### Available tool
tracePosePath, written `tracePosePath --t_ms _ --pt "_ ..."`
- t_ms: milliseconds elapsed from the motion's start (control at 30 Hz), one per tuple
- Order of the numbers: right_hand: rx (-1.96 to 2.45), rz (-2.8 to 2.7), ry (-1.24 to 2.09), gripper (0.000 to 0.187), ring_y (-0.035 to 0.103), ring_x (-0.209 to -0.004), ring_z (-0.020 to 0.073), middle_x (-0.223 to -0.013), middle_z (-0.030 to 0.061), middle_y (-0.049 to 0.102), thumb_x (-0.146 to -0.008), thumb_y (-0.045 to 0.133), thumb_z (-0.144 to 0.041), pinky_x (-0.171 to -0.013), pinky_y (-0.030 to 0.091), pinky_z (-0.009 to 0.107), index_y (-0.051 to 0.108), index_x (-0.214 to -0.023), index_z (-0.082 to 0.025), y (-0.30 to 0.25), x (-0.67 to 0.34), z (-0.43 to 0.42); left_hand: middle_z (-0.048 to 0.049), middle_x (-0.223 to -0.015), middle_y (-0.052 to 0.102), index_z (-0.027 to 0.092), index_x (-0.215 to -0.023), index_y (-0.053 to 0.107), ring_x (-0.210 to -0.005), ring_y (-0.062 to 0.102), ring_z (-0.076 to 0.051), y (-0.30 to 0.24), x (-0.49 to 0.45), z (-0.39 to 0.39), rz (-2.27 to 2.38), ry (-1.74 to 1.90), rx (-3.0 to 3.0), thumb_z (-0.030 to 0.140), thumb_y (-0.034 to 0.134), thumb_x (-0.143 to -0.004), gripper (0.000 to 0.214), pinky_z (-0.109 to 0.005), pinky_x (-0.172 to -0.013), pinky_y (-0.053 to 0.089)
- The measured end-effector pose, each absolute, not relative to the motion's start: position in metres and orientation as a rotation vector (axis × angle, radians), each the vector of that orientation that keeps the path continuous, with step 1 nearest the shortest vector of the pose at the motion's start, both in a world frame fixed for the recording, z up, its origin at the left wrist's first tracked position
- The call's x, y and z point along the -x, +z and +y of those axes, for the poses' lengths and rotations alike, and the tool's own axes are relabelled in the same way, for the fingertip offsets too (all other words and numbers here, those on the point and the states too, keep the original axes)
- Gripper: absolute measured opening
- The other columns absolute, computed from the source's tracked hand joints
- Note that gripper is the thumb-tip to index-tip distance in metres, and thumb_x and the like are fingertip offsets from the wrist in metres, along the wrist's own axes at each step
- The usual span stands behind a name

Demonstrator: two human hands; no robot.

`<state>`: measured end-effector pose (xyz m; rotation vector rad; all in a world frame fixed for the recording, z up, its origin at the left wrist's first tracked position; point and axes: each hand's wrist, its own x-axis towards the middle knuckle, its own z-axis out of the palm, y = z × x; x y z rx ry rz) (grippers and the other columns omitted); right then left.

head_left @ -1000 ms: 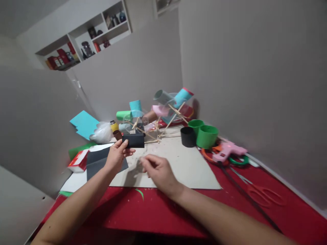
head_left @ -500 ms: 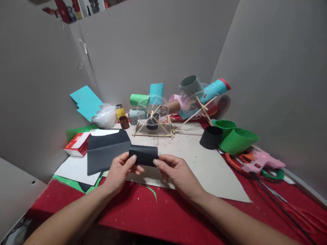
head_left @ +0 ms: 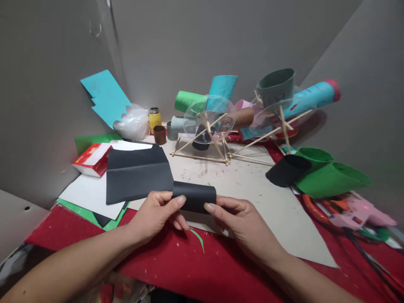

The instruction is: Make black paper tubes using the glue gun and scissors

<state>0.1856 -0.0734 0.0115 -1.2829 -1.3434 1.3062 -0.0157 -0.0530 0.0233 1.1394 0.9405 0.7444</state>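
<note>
Between my two hands is a rolled piece of black paper [head_left: 195,194], held level above the front of the grey board [head_left: 249,219]. My left hand [head_left: 162,208] pinches its left end, thumb in front and fingers behind. At the other end my right hand [head_left: 235,212] grips it the same way, thumb at the lower edge. A creased sheet of black paper [head_left: 137,174] lies just behind my left hand. Beyond the roll stands a wheel model [head_left: 208,126] of wooden sticks and clear plastic discs, with coloured paper tubes around it.
At right are green paper cups [head_left: 334,181], a black paper cup [head_left: 287,170] and a pink glue gun [head_left: 362,212]. A red-and-white box [head_left: 93,160], a plastic bag [head_left: 134,122] and a yellow bottle [head_left: 155,122] stand left. A green paper strip [head_left: 198,240] lies on the red cloth [head_left: 176,269].
The view has shifted and moved closer, so most things appear larger. Both hands still hold the black paper roll, which now shows a smoother, rounder front.
</note>
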Motion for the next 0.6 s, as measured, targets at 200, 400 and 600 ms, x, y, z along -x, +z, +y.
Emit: tracePosePath --t_ms 200,400,600 --pt "1.264 -1.356 1.311 0.041 0.034 -0.049 0.0101 -0.050 -0.0034 0.043 -0.076 0.068 -0.053 -0.048 0.028 0.024 0.063 -0.061 -0.016 0.0093 -0.1853 -0.0758 -0.0068 -0.054 0.069 0.014 -0.075 0.065 -0.045 0.060 -0.011 0.0198 0.0164 -0.0509 0.960 0.758 -1.155 0.053 0.065 -0.078 0.039 -0.019 -0.048 0.046" --pt "1.223 -1.345 1.374 0.038 0.035 -0.050 0.0094 -0.051 -0.0041 0.044 -0.077 0.069 -0.051 -0.049 0.028 0.024 0.063 -0.065 -0.016 0.0042 -0.1868 -0.0722 -0.0061 -0.052 0.068 0.013 -0.078 0.064 -0.043 0.059 -0.011 0.0166 0.0161 -0.0487 0.967 0.764 -1.141 0.053 0.066 -0.077 0.040 -0.019 -0.047 0.045" --pt "1.205 -1.276 1.405 0.035 0.037 -0.053 0.0091 -0.064 -0.0024 0.051 -0.070 0.074 -0.050 -0.048 0.030 0.023 0.065 -0.066 -0.016 0.0063 -0.1841 -0.0693 -0.0049 -0.051 0.067 0.013 -0.083 0.066 -0.045 0.061 -0.011 0.0178 0.0160 -0.0487 0.959 0.791 -1.158 0.051 0.067 -0.077 0.039 -0.018 -0.048 0.046"
